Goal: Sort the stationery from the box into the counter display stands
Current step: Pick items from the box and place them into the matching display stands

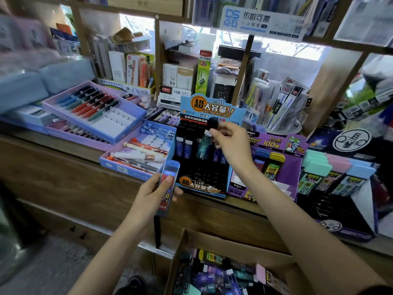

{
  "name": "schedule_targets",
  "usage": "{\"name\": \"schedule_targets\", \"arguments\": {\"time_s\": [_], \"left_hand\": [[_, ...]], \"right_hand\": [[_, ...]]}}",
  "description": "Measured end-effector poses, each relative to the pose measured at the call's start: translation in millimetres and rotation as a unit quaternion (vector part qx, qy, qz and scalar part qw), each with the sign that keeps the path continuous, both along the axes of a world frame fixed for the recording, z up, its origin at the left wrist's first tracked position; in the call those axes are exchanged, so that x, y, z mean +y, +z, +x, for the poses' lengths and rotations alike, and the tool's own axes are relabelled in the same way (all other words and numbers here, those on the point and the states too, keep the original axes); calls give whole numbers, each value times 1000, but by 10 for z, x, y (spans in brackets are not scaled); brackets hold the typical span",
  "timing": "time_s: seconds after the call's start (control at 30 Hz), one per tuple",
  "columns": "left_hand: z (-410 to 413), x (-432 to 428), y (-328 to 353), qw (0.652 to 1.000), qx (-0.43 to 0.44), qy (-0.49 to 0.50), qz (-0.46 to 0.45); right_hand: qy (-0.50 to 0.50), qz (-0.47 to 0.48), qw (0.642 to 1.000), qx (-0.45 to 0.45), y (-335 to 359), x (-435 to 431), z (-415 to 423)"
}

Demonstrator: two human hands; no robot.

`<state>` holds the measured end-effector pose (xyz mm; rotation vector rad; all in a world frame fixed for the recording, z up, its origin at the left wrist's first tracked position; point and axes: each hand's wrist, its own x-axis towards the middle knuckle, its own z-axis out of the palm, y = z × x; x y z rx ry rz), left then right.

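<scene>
Step in hand: placing one piece of stock. The right hand (230, 141), centre of the frame, carries a slim teal lead-refill tube with a black cap (203, 146) to the back row of the black slotted display stand with the blue card header (202, 175).
Right fingers: thumb and fingertips are clamped on the tube's cap end. I cannot tell whether its foot is already in a slot.
Left fingers: the left hand (152, 191), lower centre, is wrapped round a flat blue carded pack with a red picture (170, 179), thumb on its face, held just in front of the stand.
Task stock: the open brown cardboard box (234, 239) sits at the bottom of the frame below the wooden counter (63, 158), with many dark tubes and packs inside.
Next move, as I judge it: lower the tube straight between its neighbours and let go. The blue pack then probably needs a different stand, since it does not match these slots.
Count, tubes: four dark blue ones stand in the back row, two on each side of the teal one. The front rows look unfilled.
Count, held items: two, one per hand.
Count, boxes: one.
Count, stock in box: too jumbled to number.
</scene>
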<state>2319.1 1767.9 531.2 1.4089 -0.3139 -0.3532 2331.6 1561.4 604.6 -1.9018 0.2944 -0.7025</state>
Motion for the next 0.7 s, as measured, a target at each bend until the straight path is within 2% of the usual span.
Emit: {"name": "schedule_targets", "arguments": {"time_s": [0.13,0.53,0.7], "left_hand": [[-11,35,-35,1000,7,2,3],[39,66,-93,1000,16,8,2],[36,64,-101,1000,18,3,-2]], "right_hand": [[-11,-48,999,10,-166,90,83],[-9,-54,998,31,-215,13,161],[-10,-24,999,42,-336,51,182]]}}
